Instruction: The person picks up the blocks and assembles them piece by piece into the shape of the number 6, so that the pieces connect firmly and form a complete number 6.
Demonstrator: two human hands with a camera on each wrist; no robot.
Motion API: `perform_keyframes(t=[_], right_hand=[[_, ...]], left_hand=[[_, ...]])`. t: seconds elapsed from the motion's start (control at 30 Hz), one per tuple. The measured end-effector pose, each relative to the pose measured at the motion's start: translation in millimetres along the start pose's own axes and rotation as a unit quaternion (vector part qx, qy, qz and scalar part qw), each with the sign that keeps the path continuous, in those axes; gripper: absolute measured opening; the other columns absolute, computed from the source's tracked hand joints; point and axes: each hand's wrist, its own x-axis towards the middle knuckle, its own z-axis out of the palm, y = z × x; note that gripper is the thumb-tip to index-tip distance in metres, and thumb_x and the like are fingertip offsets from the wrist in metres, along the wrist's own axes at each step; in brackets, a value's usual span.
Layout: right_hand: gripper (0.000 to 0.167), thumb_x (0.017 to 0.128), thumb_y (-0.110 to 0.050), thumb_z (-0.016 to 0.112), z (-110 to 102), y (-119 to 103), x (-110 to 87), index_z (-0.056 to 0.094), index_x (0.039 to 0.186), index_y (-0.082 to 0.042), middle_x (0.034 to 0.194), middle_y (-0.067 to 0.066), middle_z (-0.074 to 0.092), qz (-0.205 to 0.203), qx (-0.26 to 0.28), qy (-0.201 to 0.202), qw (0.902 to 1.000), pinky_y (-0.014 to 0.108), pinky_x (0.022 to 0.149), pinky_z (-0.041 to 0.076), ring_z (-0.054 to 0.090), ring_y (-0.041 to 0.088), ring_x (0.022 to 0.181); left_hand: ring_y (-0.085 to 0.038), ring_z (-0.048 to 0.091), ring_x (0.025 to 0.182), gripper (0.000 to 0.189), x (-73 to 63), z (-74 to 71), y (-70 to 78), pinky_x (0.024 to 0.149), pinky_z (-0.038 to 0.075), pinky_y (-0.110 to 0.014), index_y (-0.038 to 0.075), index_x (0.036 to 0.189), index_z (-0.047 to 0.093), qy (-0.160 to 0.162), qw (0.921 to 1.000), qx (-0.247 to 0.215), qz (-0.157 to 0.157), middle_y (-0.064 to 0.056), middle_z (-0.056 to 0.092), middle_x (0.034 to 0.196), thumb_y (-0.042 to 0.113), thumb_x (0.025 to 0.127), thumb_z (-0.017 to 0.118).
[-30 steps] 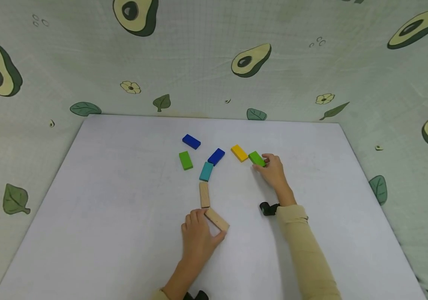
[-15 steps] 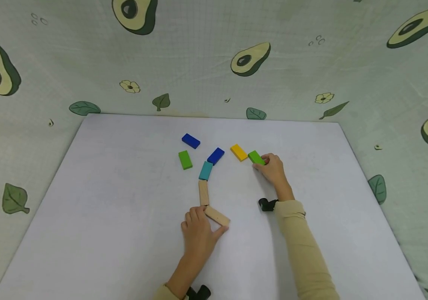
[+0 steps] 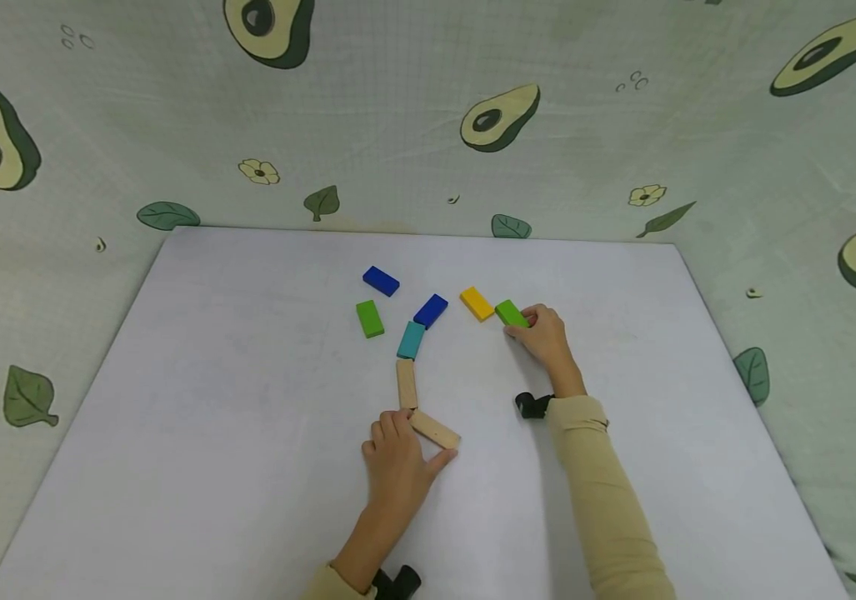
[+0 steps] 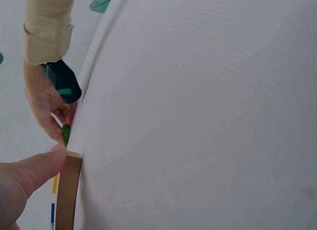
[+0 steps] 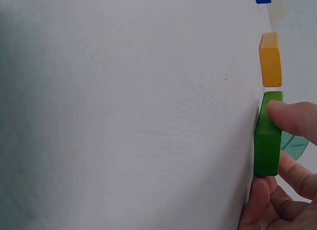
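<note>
My left hand [image 3: 395,462] pinches a plain wooden block [image 3: 436,430] lengthwise, thumb at its near right end and fingers at its far left end. That end meets a second plain wooden block [image 3: 407,384], followed by a teal block [image 3: 411,340] and a blue block [image 3: 431,310] in a curving line. Farther right, my right hand [image 3: 548,342] holds a green block [image 3: 511,313] between thumb and fingers. The green block's far end lies close against a yellow block [image 3: 477,303]. In the right wrist view my thumb presses on the green block [image 5: 268,141].
Left of the line lie another green block [image 3: 370,318] and another blue block [image 3: 381,281]. All the blocks lie flat on a white tabletop [image 3: 210,400]. A cloth [image 3: 397,125] printed with avocados hangs behind it. Each wrist wears a black camera [image 3: 533,406].
The wooden block in my left hand has turned slightly, its near end shifting a little right and away from me. My right hand stays on the green block.
</note>
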Motion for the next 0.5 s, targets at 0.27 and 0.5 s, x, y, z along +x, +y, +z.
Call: perform_keyframes(t=[0.27, 0.5], right_hand=[[0.053, 0.086, -0.028, 0.065, -0.5, 2.0, 1.4, 0.048, 0.125, 0.003, 0.113, 0.021, 0.049, -0.002, 0.0, -0.005, 1.0, 0.04, 0.086, 0.041, 0.046, 0.029, 0.098], [0.052, 0.086, -0.028, 0.065, -1.2, 0.5, 0.4, 0.048, 0.124, 0.003, 0.114, 0.021, 0.05, 0.004, 0.0, -0.007, 1.0, 0.041, 0.087, 0.042, 0.046, 0.03, 0.099]], left_hand=[[-0.028, 0.045, 0.096, 0.089, 1.2, -0.1, -0.1, 0.07, 0.036, -0.039, -0.002, 0.119, 0.046, -0.007, 0.9998, -0.017, -0.007, -0.017, 0.046, 0.106, 0.056, 0.06, 0.079], [-0.026, 0.045, 0.094, 0.072, 7.9, -9.2, -9.3, 0.07, 0.037, -0.037, -0.002, 0.116, 0.047, -0.045, 0.9925, -0.113, -0.014, -0.016, 0.047, 0.102, 0.047, 0.073, 0.075]])
